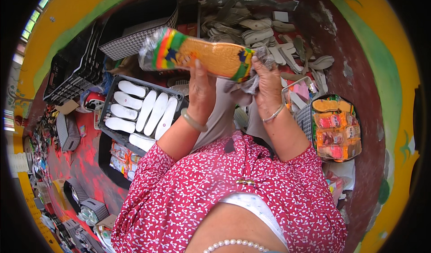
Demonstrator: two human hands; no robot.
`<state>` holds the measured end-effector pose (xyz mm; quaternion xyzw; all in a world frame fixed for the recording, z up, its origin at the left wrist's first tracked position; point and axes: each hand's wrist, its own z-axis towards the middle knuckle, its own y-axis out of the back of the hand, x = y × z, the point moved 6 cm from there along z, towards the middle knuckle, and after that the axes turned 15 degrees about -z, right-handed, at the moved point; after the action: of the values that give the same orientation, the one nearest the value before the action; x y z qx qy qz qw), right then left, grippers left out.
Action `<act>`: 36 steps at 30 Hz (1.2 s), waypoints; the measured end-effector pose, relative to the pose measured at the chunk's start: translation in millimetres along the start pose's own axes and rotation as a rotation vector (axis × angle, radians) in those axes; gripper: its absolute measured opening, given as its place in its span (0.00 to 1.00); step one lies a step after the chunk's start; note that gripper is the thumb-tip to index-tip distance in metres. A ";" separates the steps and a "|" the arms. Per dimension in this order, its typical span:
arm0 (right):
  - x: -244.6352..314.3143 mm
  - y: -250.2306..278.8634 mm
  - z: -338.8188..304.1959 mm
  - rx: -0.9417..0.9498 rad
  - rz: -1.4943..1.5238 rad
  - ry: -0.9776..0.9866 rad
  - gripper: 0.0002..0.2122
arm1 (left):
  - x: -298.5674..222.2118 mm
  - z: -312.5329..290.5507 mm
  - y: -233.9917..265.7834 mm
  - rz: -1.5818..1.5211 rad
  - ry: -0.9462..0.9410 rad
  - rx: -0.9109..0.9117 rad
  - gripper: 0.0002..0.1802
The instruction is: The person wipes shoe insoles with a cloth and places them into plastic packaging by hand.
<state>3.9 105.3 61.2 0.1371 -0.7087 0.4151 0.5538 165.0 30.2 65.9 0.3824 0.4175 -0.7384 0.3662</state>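
Observation:
A long orange-yellow insole (211,56) in clear plastic, with green, yellow and red bands at its ends, is held up in front of me, tilted down to the right. My left hand (200,91) supports it from below, its thumb against the near edge. At the other end my right hand (268,83) grips the insole together with a bunched grey cloth (251,83). Part of the cloth hangs under the insole. The fingers behind the insole are mostly hidden.
To the left, a grey crate (112,129) holds several white insoles (144,111). A basket (305,120) with orange packets stands at the right. Loose grey-white soles (258,36) are heaped at the back. Black crates (76,73) are stacked at the far left.

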 end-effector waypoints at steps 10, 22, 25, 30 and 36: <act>53.0 31.4 0.5 0.202 -0.649 0.396 0.11 | -71.7 -5.0 -50.1 0.513 -0.360 0.608 0.24; 69.8 24.5 -32.4 -0.010 -0.938 0.718 0.10 | 3.5 -29.0 -82.5 -0.009 0.733 0.736 0.17; 66.8 30.3 -29.8 -0.023 -0.874 0.673 0.09 | 12.0 -30.9 -80.3 0.055 0.744 0.779 0.17; 69.2 37.1 -27.2 0.021 -0.859 0.547 0.09 | 17.0 -36.8 -80.7 0.128 0.734 0.794 0.15; 67.4 37.4 -28.0 0.051 -0.842 0.476 0.09 | 5.9 -37.0 -80.7 0.135 0.771 0.818 0.16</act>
<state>-25.3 167.0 106.7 0.3268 -0.4348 0.1919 0.8169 102.5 93.0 74.7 0.7610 0.1756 -0.6221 0.0556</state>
